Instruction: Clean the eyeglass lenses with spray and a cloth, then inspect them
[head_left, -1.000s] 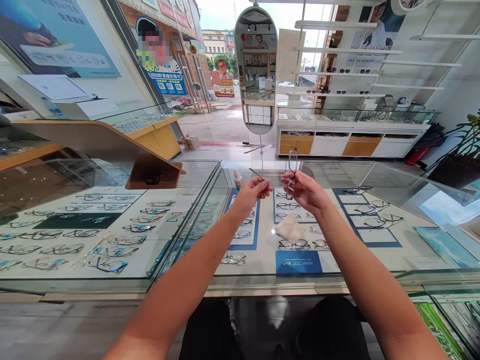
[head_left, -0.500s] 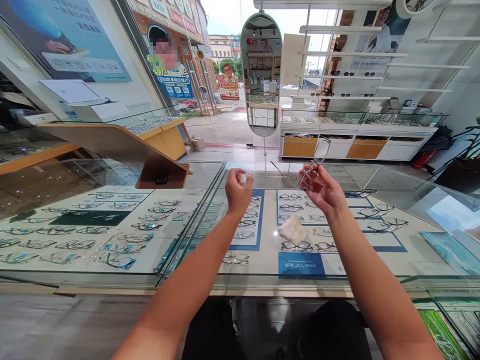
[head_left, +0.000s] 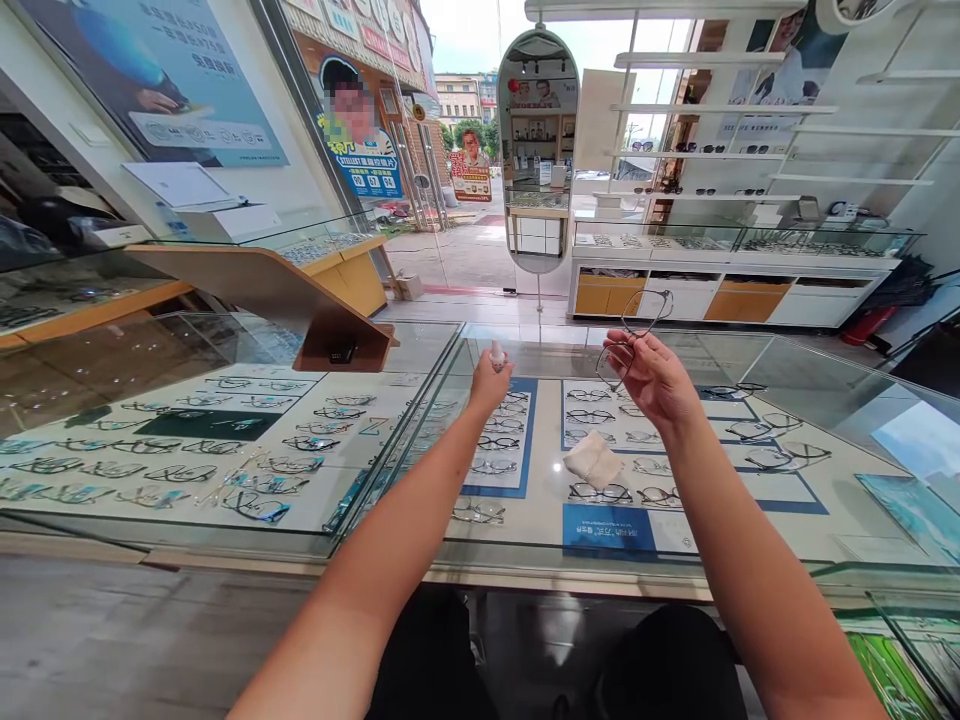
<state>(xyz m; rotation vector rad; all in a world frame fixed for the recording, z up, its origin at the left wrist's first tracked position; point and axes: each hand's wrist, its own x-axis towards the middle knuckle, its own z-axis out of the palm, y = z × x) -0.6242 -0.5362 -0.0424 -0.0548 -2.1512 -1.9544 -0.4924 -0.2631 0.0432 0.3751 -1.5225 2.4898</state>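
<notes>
My left hand (head_left: 491,378) is wrapped around a small bottle with a whitish top (head_left: 497,353), held upright over the glass counter; most of its body is hidden by my fingers. My right hand (head_left: 654,378) pinches a pair of thin-rimmed eyeglasses (head_left: 613,366) by the middle, one lens up and the other lower left. The eyeglasses are raised above the counter, apart from the bottle. Between my forearms, a folded beige cloth (head_left: 592,461) lies on the glass top (head_left: 551,520).
Under the glass, rows of eyeglasses (head_left: 499,442) lie on blue-edged white panels. A brown slanted board (head_left: 262,290) stands at the left. An oval mirror (head_left: 538,150) stands beyond the counter. Shelves (head_left: 720,110) line the far right wall.
My left hand has turned and reached slightly farther out, so the bottle's whitish top now shows above it. The eyeglasses in my right hand have tilted. The view has shifted slightly left.
</notes>
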